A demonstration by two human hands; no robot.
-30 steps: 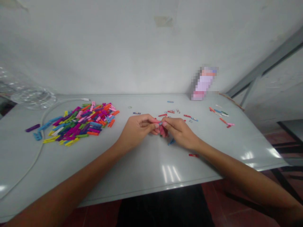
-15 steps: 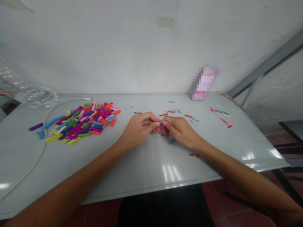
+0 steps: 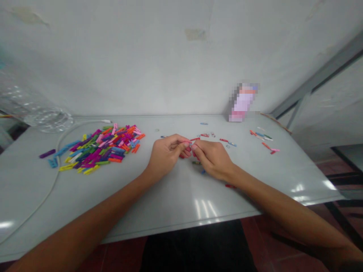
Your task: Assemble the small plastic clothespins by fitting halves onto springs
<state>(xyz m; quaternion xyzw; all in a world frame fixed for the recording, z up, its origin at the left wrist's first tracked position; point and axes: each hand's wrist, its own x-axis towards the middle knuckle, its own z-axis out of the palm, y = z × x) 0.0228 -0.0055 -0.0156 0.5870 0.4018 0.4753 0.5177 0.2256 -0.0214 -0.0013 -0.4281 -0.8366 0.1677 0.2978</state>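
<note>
My left hand [image 3: 169, 152] and my right hand [image 3: 213, 156] meet fingertip to fingertip over the middle of the table. Both are closed in a pinch on a small blue clothespin [image 3: 191, 145], mostly hidden by the fingers. Just below the fingertips lies a green clothespin piece [image 3: 196, 163], with a bit of blue [image 3: 203, 172] by the right hand. Red clothespin pieces [image 3: 204, 135] and small metal springs [image 3: 213, 134] are scattered behind the hands. Under my right wrist a red piece [image 3: 230, 186] is partly covered.
A heap of colourful clothespins [image 3: 99, 147] covers the table's left side, beside a white cable [image 3: 53, 177]. Clear plastic bottles [image 3: 48, 119] are at far left. Against the wall leans a blurred phone-like object [image 3: 242, 104]. More pieces [image 3: 266, 146] lie on the right of the table [image 3: 159, 211].
My hands keep pinching together and have shifted slightly. Less of the blue clothespin shows now, and the green piece below the fingers is more visible. The view has tilted a little.
</note>
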